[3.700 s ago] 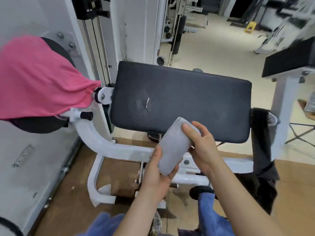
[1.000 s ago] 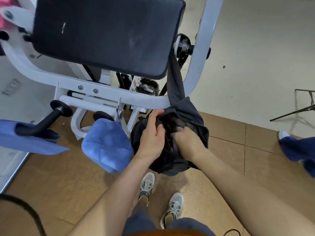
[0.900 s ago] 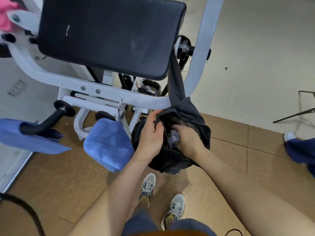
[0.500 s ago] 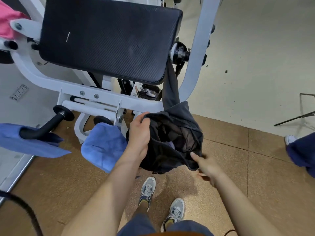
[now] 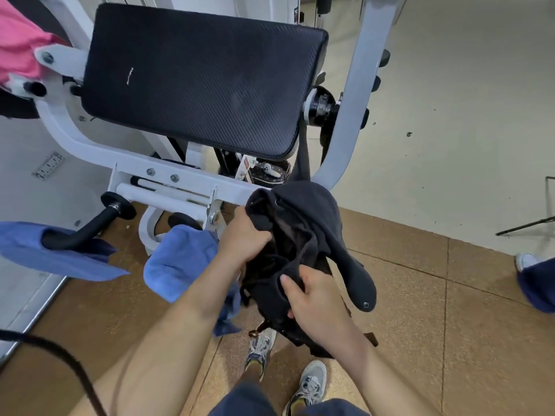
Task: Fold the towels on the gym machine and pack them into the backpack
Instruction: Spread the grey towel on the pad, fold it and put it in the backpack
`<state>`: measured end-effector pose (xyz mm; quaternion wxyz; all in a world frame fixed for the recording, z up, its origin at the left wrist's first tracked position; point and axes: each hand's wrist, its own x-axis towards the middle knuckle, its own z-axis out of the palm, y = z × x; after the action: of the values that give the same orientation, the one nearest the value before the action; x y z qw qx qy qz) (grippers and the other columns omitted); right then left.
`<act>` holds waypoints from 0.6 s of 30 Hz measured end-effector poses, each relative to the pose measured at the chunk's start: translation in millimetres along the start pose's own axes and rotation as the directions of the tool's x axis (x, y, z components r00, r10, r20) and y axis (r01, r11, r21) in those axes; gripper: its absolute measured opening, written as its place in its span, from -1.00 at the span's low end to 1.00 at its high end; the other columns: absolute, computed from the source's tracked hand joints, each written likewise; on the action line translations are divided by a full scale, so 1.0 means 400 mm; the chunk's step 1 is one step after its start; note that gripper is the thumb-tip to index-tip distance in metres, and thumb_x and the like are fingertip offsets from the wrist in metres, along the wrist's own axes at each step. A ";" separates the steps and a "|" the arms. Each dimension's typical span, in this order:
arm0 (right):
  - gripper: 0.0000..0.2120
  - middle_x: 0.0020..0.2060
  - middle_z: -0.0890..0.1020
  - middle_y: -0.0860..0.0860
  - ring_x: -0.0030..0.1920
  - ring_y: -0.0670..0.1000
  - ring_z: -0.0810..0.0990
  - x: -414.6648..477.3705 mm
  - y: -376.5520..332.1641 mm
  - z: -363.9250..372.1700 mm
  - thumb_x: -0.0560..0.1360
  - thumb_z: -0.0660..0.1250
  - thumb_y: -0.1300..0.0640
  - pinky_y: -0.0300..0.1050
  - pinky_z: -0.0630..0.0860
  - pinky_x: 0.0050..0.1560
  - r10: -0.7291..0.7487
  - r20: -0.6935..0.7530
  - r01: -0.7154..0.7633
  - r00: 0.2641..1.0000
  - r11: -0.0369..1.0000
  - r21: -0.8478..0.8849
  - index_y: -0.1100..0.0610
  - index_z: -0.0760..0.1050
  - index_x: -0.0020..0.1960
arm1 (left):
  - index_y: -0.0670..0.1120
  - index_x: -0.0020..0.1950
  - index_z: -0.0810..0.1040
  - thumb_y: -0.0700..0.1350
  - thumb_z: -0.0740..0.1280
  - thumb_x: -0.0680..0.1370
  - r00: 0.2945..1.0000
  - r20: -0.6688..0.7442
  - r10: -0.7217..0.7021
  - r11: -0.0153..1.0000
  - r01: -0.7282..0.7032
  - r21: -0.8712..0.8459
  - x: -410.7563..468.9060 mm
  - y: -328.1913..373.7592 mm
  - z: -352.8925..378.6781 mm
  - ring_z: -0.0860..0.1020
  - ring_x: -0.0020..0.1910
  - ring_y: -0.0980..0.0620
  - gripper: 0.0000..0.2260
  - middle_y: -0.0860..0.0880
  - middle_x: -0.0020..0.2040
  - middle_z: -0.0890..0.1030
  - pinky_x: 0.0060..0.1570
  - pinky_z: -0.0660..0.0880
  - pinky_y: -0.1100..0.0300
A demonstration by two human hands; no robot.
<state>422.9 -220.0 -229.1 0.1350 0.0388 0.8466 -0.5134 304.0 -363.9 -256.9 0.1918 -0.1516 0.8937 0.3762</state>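
A black backpack hangs by its strap from the white frame of the gym machine, below the black pad. My left hand grips the backpack's left rim near its opening. My right hand holds its lower front edge, thumb on the fabric. The folded grey towel is out of sight. A blue towel drapes over a roller just left of my left hand. Another blue towel hangs on the black handle at far left. A pink towel covers a part at the top left.
My two feet in grey sneakers stand on brown floor tiles below the backpack. A black cable crosses the lower left corner. At the right edge stands another person's blue trouser leg. A black stand leg lies on the pale floor.
The folded grey towel went from my hands into the backpack. My right hand came out, dropped away, and now grips the lower front edge. My left hand kept its hold on the rim.
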 end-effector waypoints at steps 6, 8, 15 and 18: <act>-0.62 -0.46 0.34 0.08 -0.42 -0.02 0.28 0.020 0.047 -0.028 0.51 0.32 0.10 -0.15 0.13 -0.38 -0.012 -0.067 0.007 0.998 0.997 -0.072 0.23 0.24 -0.36 | -0.03 -0.06 0.43 -0.28 0.18 0.38 0.990 0.004 -0.144 0.893 0.132 -0.430 -0.011 -0.017 0.017 0.56 -0.16 -0.14 -0.78 -0.20 -0.09 0.57 -0.16 0.62 -0.11; -0.61 -0.45 0.21 0.09 -0.41 0.02 0.18 0.029 0.061 -0.069 0.45 0.33 0.18 -0.12 0.08 -0.35 0.090 -0.068 -0.083 0.994 0.991 0.107 0.19 0.12 -0.34 | -0.07 -0.12 0.41 -0.38 0.09 0.42 0.987 -0.022 -0.159 0.798 0.115 -0.592 -0.009 0.019 -0.001 0.44 -0.36 -0.06 -0.76 -0.18 -0.22 0.47 -0.50 0.45 0.17; -0.66 -0.48 0.36 0.03 -0.41 0.05 0.40 0.131 0.124 -0.129 0.43 0.32 0.04 -0.08 0.31 -0.28 0.319 0.119 -0.299 0.940 0.941 -0.160 0.11 0.25 -0.41 | -0.05 -0.01 0.42 -0.38 0.08 0.45 0.947 -0.171 -0.272 0.539 0.002 -0.843 0.019 0.083 -0.016 0.41 -0.32 0.01 -0.72 -0.10 -0.13 0.46 -0.56 0.37 0.28; -0.77 -0.35 0.56 -0.05 -0.30 0.00 0.54 0.183 0.095 -0.107 0.49 0.22 0.06 -0.01 0.46 -0.25 0.166 0.104 -0.108 0.981 0.900 -0.422 0.05 0.44 -0.32 | 0.03 -0.04 0.40 -0.35 0.05 0.48 0.940 -0.215 -0.264 0.643 0.005 -0.766 0.036 0.053 -0.004 0.46 -0.24 -0.01 -0.70 -0.06 -0.10 0.50 -0.48 0.42 0.20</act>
<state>352.1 -169.9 -262.8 0.2336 0.0334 0.9201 -0.3127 282.1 -352.6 -249.4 -0.0024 -0.3410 0.6598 0.6696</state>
